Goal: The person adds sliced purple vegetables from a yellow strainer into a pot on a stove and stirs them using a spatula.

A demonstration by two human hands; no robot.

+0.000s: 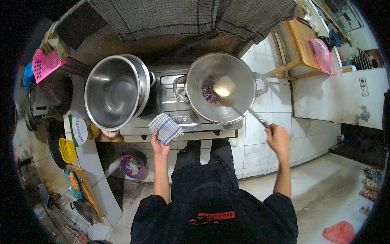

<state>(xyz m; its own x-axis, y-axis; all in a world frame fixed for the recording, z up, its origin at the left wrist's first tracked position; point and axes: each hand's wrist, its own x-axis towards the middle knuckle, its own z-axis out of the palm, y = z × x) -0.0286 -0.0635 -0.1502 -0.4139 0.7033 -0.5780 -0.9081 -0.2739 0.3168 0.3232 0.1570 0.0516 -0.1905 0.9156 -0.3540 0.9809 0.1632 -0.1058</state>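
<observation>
My right hand (278, 138) grips the handle of a metal spatula (257, 117), whose broad blade reaches down inside a deep metal pot (195, 94). Beside the blade, at the pot's bottom, lie dark purple pieces (209, 91) that look like chopped onion. In my left hand (160, 145) is a folded checked cloth (166, 128), held in front of the stove and apart from the pot's handle. Under the pot is a metal gas stove (172, 105). A large steel bowl (112, 91) rests tilted with another metal vessel on the stove's left side.
Checked fabric (170, 18) hangs beyond the stove. To the left are a pink basket (48, 65), a yellow basket (67, 151), a blue-green dish with orange pieces (73, 183) and a wooden board (86, 192). A purple bin (132, 164) stands below; a wooden table (300, 39) is at right.
</observation>
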